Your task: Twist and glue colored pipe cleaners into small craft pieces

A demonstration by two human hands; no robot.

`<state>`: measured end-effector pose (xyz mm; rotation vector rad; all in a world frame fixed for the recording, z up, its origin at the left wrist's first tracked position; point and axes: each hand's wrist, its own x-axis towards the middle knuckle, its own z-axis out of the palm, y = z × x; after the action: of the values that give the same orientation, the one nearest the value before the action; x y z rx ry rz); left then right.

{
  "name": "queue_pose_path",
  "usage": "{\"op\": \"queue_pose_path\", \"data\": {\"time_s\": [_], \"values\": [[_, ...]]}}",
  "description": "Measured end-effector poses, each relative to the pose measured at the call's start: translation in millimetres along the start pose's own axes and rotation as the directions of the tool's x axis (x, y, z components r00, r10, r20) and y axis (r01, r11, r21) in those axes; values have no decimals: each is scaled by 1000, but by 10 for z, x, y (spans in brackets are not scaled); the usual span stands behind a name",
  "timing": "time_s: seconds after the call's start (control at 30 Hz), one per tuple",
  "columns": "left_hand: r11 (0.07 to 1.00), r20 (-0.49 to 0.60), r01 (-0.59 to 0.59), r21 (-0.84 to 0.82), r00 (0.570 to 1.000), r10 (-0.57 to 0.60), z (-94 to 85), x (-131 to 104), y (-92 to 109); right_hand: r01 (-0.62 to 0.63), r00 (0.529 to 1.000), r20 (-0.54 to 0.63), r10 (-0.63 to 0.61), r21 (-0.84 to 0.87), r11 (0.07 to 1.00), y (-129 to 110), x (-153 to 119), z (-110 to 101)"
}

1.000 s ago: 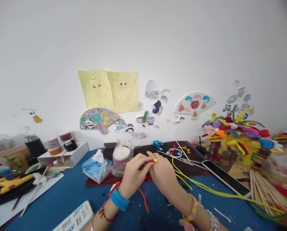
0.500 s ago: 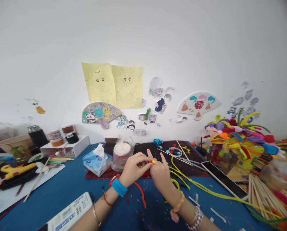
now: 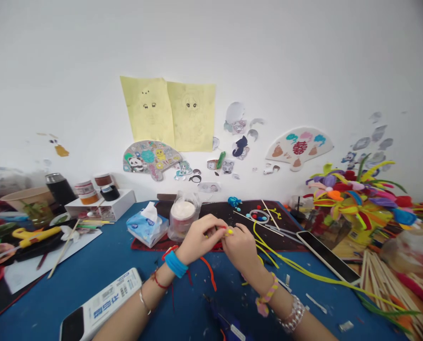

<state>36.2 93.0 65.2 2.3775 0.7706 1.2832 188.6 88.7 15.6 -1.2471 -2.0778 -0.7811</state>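
Observation:
My left hand (image 3: 201, 238) is closed in a pinch over the middle of the blue table, with a bit of red and yellow between its fingertips. Against those fingertips, my right hand (image 3: 239, 246) has its fingers curled round the same small yellow piece (image 3: 230, 231). What exactly the piece is stays too small to tell. Below the hands an orange-red strip (image 3: 210, 273) lies on the table. Long yellow fuzzy stems (image 3: 296, 266) run from beside my right hand toward the right.
Behind my left hand stand a tissue pack (image 3: 147, 226) and a wrapped tub (image 3: 183, 215). A ring of small pompoms (image 3: 259, 216) lies on the dark mat. A phone (image 3: 328, 258), wooden sticks (image 3: 385, 289) and colourful stems (image 3: 356, 199) are at right; a white box (image 3: 105, 298) lies front left.
The raised fingers of my right hand have curled down. Both hands stay together around the small piece. The camera view has tilted slightly, so the wall and table items appear higher.

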Motion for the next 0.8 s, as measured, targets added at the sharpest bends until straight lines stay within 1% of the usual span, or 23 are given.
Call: {"op": "queue_pose_path", "data": {"time_s": [0.1, 0.17, 0.2, 0.27, 0.33, 0.4, 0.43, 0.47, 0.53, 0.6, 0.7, 0.8], "values": [[976, -20, 128, -176, 991, -134, -106, 20, 72, -41, 998, -53, 43, 27, 999, -54, 74, -176], [950, -34, 168, -262, 982, -183, -155, 11, 115, -40, 993, -108, 43, 30, 999, -74, 107, -264], [944, -46, 166, -287, 981, -187, -171, 0, 139, -25, 990, -136, 29, 30, 999, -76, 114, -293], [954, -69, 144, -262, 984, -167, -184, -28, 187, 14, 983, -183, -8, 31, 999, -71, 115, -326], [973, -85, 135, -186, 985, -153, -167, -49, 214, 47, 975, -219, -35, 50, 998, -61, 104, -329], [982, -97, 152, -110, 982, -163, -115, -46, 180, 52, 973, -227, -30, 89, 995, -55, 91, -304], [982, -98, 170, -79, 979, -177, -76, -34, 131, 41, 979, -205, -18, 106, 994, -53, 85, -279], [981, -97, 188, -53, 976, -193, -32, -19, 61, 17, 988, -153, 0, 112, 994, -50, 81, -246], [975, -72, 221, 15, 973, -219, 64, -7, -123, -52, 999, 4, 52, 93, 994, -27, 72, -157], [968, -12, 241, 73, 971, -241, 146, -58, -310, -123, 982, 149, 114, 57, 991, 33, 59, -56], [976, 163, 182, 120, 966, -201, 189, -270, -469, -211, 951, 244, 193, 50, 976, 199, 15, 49], [989, 341, 86, 119, 932, -122, 131, -525, -501, -261, 922, 316, 225, 75, 962, 366, -68, 33]]}}
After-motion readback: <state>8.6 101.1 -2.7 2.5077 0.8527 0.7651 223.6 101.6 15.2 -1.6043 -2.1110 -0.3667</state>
